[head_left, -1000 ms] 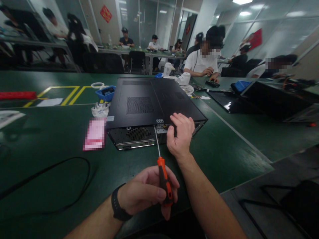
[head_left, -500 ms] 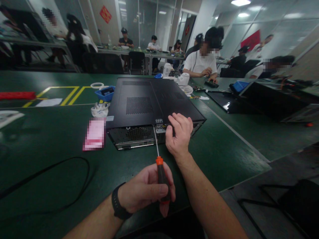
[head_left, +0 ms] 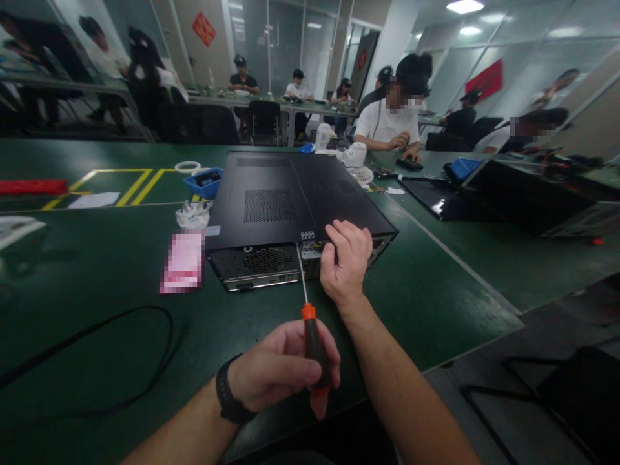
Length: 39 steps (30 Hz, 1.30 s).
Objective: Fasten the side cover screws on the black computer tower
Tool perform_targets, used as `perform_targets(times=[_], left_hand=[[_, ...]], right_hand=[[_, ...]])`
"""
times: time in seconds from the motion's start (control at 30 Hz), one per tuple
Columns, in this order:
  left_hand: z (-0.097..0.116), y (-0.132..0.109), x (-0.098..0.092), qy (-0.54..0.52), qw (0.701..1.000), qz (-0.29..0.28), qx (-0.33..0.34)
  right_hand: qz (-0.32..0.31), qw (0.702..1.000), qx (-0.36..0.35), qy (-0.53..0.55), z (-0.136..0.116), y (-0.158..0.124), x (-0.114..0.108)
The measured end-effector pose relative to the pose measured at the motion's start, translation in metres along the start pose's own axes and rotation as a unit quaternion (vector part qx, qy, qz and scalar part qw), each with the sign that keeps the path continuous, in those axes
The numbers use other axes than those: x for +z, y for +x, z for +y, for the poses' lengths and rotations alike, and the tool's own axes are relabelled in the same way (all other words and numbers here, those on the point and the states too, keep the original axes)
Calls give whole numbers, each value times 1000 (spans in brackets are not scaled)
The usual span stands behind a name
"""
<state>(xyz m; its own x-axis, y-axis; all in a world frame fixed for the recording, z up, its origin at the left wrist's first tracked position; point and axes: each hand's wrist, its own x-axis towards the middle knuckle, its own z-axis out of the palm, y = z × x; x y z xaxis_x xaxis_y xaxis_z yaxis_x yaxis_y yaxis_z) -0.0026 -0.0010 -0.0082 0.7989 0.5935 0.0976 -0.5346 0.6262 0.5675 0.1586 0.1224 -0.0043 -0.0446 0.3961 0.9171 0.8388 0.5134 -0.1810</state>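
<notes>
A black desktop computer case (head_left: pixel 290 194) lies flat on the green table (head_left: pixel 97 271), its rear panel facing me. My left hand (head_left: pixel 283 371) is closed round the orange and black handle of a screwdriver (head_left: pixel 310 336); the thin shaft reaches up to the top edge of the rear panel. My right hand (head_left: pixel 343 261) rests on the case's near top edge just right of the shaft tip, fingers curled over the edge and pressing on it. A black band sits on my left wrist.
A pink blurred card (head_left: pixel 183 261) lies left of the case, with a white crumpled item (head_left: pixel 194 213), a blue tray (head_left: pixel 203 182) and a tape roll (head_left: pixel 188 166) behind. A black cable (head_left: pixel 121 361) loops at the near left. Other people sit at tables behind; another dark case (head_left: pixel 523 194) lies right.
The screwdriver handle has turned slightly in my left hand, showing less orange. My right hand stays on the case edge. The view has shifted a little.
</notes>
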Motion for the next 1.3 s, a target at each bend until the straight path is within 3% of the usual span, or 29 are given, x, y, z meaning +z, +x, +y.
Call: perform_targets(times=[0.9, 1.3], left_hand=[[-4, 3, -1, -3, 999, -15, 29], [-1, 1, 2, 12, 1000, 1, 12]], right_hand=[[-10, 1000, -2, 1, -1, 2, -2], [-14, 1000, 3, 6, -1, 2, -3]])
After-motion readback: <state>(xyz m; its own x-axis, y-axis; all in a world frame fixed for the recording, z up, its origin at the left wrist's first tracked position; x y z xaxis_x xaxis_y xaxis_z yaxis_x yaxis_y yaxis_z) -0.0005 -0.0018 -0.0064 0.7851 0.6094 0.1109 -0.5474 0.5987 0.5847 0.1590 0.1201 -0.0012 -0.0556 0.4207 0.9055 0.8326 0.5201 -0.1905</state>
